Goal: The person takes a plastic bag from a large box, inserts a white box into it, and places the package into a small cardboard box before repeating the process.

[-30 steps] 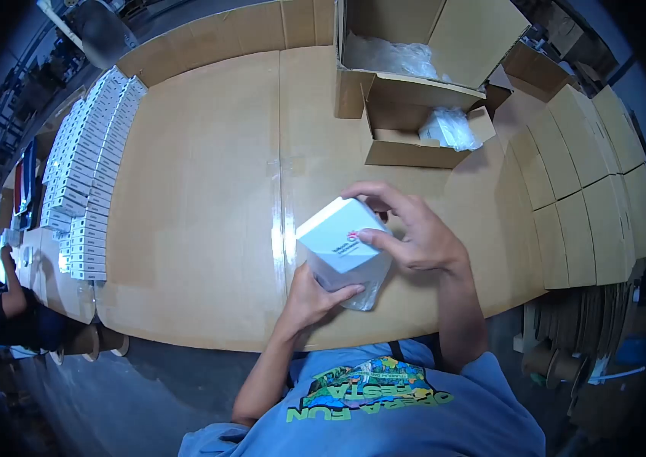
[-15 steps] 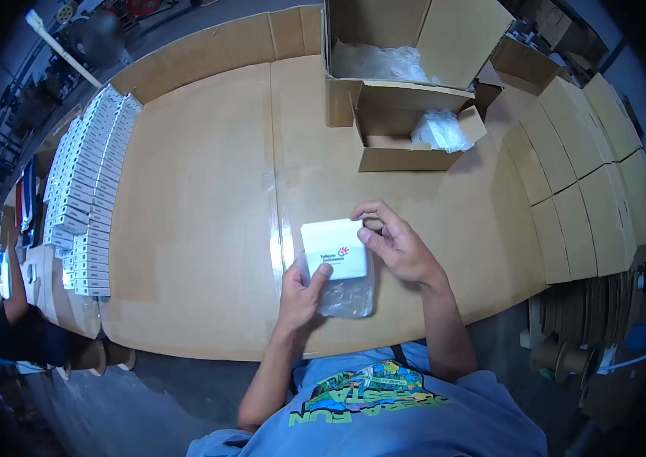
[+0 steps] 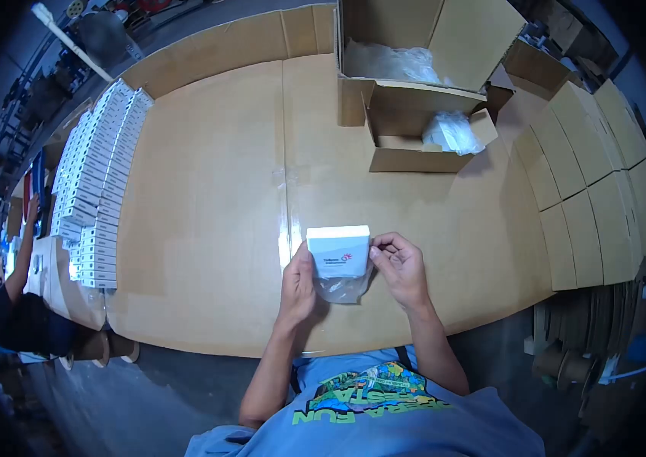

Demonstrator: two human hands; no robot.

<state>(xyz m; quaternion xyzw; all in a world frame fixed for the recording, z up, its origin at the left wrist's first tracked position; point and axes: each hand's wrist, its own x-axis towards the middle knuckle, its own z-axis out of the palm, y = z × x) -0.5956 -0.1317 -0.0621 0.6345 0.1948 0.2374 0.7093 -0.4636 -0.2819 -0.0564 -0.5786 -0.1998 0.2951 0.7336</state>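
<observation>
A small white box (image 3: 338, 242) with a red logo and dark print is held between my hands above the table. Its lower part sits in a clear plastic bag (image 3: 342, 289), whose slack end hangs below it. My left hand (image 3: 298, 283) grips the left side of the box and bag, thumb along the edge. At the upper right corner, my right hand (image 3: 401, 268) pinches the edge of the bag between thumb and curled forefinger.
The cardboard-covered table (image 3: 209, 198) carries stacked white boxes (image 3: 98, 186) on the left and brown cartons (image 3: 601, 179) on the right. An open carton (image 3: 418, 161) holding a plastic-wrapped item (image 3: 454, 133) stands at the back. Another person (image 3: 18, 305) is at the far left.
The white box has tipped so its top edge shows more. My left thumb has moved from its front to the side, and my right hand has lowered from the top corner to the bag's edge.
</observation>
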